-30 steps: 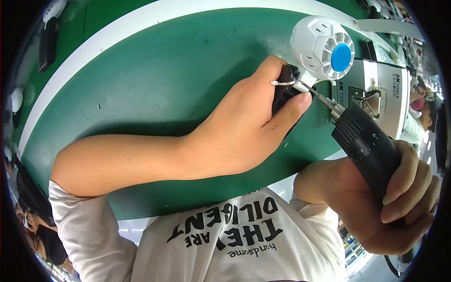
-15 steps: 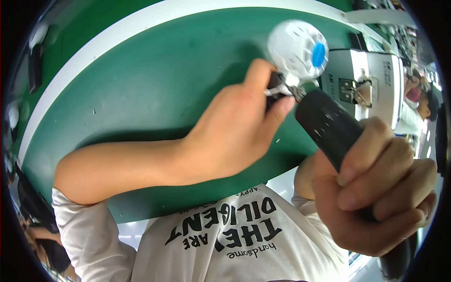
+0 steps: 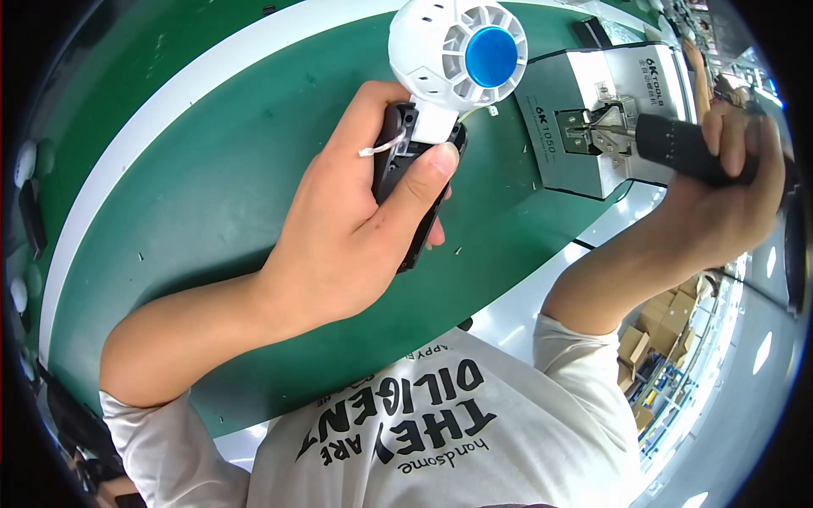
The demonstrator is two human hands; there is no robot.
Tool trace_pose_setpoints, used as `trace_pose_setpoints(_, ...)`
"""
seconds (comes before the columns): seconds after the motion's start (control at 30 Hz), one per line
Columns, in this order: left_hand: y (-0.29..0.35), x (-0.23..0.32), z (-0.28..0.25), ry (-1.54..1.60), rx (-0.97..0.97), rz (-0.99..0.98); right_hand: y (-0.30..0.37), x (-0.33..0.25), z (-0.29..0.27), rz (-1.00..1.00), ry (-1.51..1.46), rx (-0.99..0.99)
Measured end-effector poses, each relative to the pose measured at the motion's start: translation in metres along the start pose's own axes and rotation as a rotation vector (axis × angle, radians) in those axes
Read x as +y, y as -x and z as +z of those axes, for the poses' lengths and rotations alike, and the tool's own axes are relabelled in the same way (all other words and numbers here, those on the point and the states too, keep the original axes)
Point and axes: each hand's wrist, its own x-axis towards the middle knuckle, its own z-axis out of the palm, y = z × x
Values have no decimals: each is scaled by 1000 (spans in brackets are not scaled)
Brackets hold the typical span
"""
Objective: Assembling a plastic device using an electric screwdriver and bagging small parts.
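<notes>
My left hand is closed around a small handheld fan with a white round head and a blue centre disc. Its dark handle lies in my palm, the thumb pressing near the neck. A short white connector lead pokes out beside the neck. Off to the right, my right hand grips a black electric screwdriver. The screwdriver's tip is at the metal mechanism on the front of a grey screw feeder box; whether it holds a screw cannot be made out.
The green tabletop has a white curved rim and a few tiny loose screws. A small black object sits behind the feeder. Cardboard boxes stand beyond the table at the right. Another person's arm shows at upper right.
My right hand has carried the screwdriver from the fan's neck up and right to the feeder. My left hand has shifted the fan leftward and turned it, exposing the handle.
</notes>
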Motion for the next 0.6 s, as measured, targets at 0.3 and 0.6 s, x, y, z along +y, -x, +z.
trace_pose_setpoints(0.3,-7,19,5,44,62,38,25,-41,46,103,-95,-105)
trace_pose_setpoints(0.6,-8,24,5,31,30,34,37,-24,63,26,-431,-121)
